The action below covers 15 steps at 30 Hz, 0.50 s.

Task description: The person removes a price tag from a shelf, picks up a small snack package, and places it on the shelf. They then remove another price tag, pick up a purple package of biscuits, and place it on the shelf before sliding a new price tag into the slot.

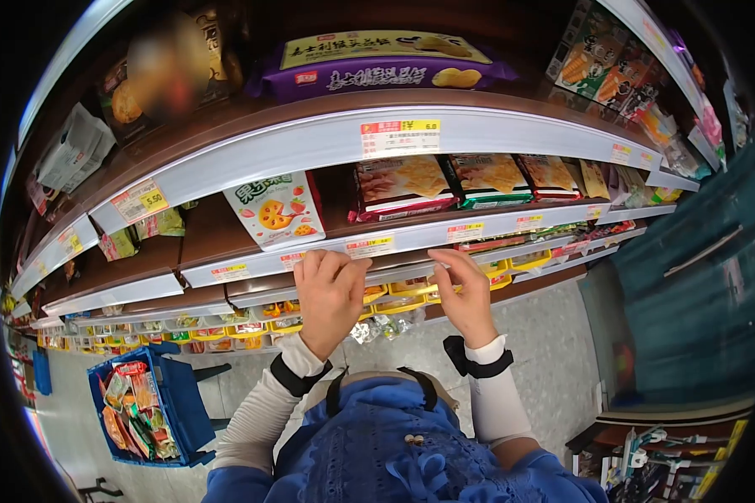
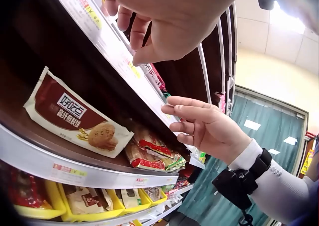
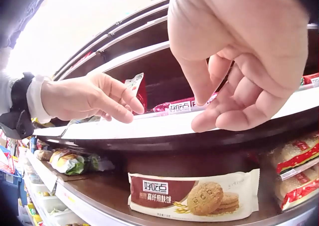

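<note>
My left hand (image 1: 325, 295) is at the front edge of a shelf, beside its price labels, with fingers loosely bent and nothing in them. To its right, my right hand (image 1: 463, 298) hovers by the same edge, also holding nothing; its thumb and fingers are relaxed. Just behind the left hand stands a white biscuit box (image 1: 274, 208) with strawberries and a cookie on it. Red and green biscuit packs (image 1: 404, 184) lie on that shelf farther right. One level below the hands, a brown and cream biscuit pack (image 3: 194, 198) lies flat, seen in both wrist views.
A large purple biscuit pack (image 1: 382, 67) lies on the shelf above. Yellow bins (image 1: 394, 303) with snacks line the lower shelf. On the floor at left stands a blue basket (image 1: 195, 411) full of packets. A teal curtain (image 1: 696, 293) hangs at right.
</note>
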Tool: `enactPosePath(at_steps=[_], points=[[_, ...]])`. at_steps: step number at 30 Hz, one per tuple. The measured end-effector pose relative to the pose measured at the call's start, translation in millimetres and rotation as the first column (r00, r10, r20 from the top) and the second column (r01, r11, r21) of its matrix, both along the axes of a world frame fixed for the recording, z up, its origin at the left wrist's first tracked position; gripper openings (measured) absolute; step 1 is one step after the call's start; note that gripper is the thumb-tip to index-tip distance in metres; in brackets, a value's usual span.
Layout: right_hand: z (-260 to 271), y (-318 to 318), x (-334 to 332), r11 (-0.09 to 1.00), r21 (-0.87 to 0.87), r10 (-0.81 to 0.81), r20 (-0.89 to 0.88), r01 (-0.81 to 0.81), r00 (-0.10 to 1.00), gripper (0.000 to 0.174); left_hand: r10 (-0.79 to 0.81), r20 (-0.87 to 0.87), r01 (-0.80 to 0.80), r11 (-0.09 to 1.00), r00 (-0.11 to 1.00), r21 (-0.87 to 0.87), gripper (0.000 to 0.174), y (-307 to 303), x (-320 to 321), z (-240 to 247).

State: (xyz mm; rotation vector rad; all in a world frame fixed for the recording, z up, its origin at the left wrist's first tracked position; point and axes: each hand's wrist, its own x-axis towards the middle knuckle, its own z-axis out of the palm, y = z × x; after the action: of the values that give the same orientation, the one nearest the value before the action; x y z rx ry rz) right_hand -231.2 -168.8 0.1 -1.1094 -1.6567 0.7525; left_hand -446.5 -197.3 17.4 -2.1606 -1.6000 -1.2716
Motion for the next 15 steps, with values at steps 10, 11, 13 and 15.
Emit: enactPosePath(at_steps=[10,11,13,15], points=[[-15.8,14.1,41.4,0.981,-0.031,-0.193,-0.098,0.19,0.976,0.024,-0.237,0.084,0.243,0.967,0.968,-0.076,0.02,17.2,66.8,-9.3],[-18.1,14.5,50.2,0.977,-0.061,-0.209,-0.095,0.204,0.973,0.024,-0.262,0.08,0.268,0.961,0.962,-0.069,0.021,20.9,75.5,-10.7],[-24.2,15.3,67.7,0.967,-0.052,-0.254,-0.121,0.249,0.96,0.024,-0.299,0.073,0.303,0.951,0.952,-0.066,0.022,26.4,93.8,-8.7],[-27.9,14.8,86.8,0.954,-0.071,-0.299,-0.151,0.291,0.942,0.024,-0.344,0.02,0.344,0.937,0.939,-0.053,0.022,34.5,115.6,-2.1]])
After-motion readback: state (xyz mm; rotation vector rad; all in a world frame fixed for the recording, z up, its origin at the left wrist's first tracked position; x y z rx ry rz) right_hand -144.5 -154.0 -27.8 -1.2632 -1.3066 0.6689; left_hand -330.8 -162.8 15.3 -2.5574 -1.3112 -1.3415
